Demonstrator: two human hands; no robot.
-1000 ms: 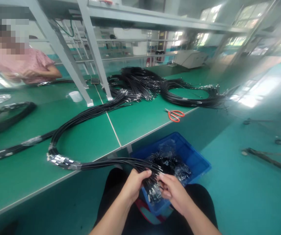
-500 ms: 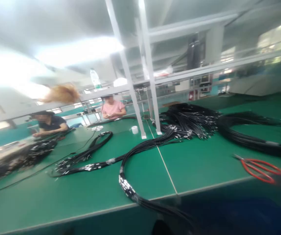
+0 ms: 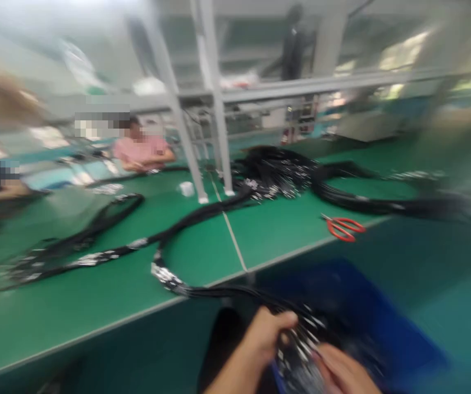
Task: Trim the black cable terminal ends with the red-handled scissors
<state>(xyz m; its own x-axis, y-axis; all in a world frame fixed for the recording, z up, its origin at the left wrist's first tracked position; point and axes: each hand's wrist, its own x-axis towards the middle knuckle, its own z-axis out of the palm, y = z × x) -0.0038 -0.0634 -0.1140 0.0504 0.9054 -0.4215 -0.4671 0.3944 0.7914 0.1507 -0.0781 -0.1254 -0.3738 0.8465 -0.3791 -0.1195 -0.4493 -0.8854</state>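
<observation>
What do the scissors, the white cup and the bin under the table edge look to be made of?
Scissors: probably steel blades, grey, with smooth red handles, perhaps plastic-coated.
White cup: plain and pale, plastic or paper; blur leaves it open.
Bin: likely moulded plastic, judging by its even blue colour; finish too blurred to tell.

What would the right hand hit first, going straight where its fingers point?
The right hand would likely meet the metal-tipped black cable ends first, right by its fingers; the left hand looks next, though blur leaves depth unclear.
</observation>
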